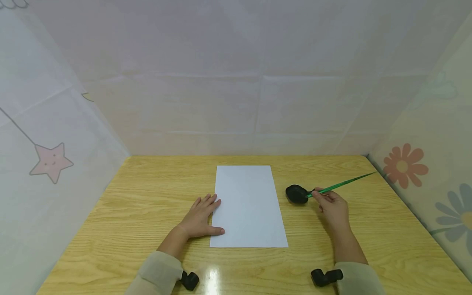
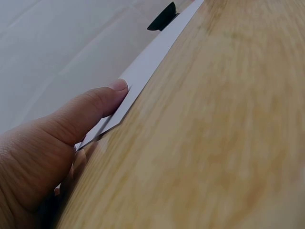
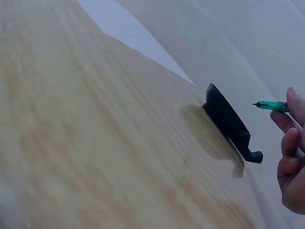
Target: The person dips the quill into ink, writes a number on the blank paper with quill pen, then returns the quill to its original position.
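A white sheet of paper [image 1: 245,207] lies upright in the middle of the wooden table. My left hand [image 1: 199,219] rests flat across its left edge, fingers spread; in the left wrist view the thumb [image 2: 93,105] lies on the paper near its corner. Between thumb and fingers my right hand [image 1: 333,207] pinches a slim green pen [image 1: 341,184] with a long tapered end. Its fine dark tip points left in the right wrist view. Beside that tip, a small black oval dish [image 3: 226,114] with a short bent handle sits right of the paper.
The wooden table [image 1: 147,196] meets a pale cloth backdrop [image 1: 206,102] along its far edge. More cloth, printed with a star on the left and flowers on the right, hangs at both sides. Black wrist cameras [image 1: 189,281] are strapped to both sleeves.
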The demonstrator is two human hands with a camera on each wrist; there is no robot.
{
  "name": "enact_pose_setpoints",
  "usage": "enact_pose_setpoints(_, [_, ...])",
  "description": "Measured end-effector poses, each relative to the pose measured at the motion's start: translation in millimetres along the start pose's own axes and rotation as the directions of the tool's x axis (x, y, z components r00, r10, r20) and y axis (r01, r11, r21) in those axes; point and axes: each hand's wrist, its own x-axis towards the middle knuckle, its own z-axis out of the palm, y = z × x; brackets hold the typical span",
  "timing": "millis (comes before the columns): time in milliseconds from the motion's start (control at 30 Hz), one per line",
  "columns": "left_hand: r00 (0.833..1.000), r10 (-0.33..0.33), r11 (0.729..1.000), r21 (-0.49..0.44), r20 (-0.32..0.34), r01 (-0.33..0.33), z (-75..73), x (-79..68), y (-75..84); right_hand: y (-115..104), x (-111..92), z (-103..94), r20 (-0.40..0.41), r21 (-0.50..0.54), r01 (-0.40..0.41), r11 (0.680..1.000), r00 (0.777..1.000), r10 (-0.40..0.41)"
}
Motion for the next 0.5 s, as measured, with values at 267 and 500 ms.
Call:
enact_pose_setpoints(267, [1.000,-0.004,1.000,-0.004,0.001,0.004,-0.2,-0.3,0.0,-0.1,6.8,11.3,0.004,-0.035,0.011,0.999,1.000,-0.010])
enact_pose_setpoints(500, [1.000,-0.001,1.000,-0.008,-0.003,0.001,0.0,0.2,-0.7,-0.8,8.5,15.9,0.022,-0.004,0.020,1.000,1.000,-0.020])
